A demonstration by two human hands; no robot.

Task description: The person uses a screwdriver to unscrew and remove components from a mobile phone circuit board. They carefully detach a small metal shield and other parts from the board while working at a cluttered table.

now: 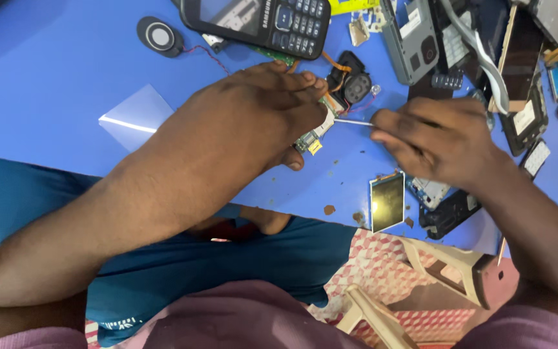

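The left hand presses down a small circuit board; the right hand pinches a thin metal tool touching it.

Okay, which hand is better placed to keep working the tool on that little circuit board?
Probably the right hand: it grips the thin metal tool, tip at the circuit board. The left hand covers and pins the board.

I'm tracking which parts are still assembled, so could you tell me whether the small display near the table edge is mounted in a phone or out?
Out: the small display lies bare on the blue table.
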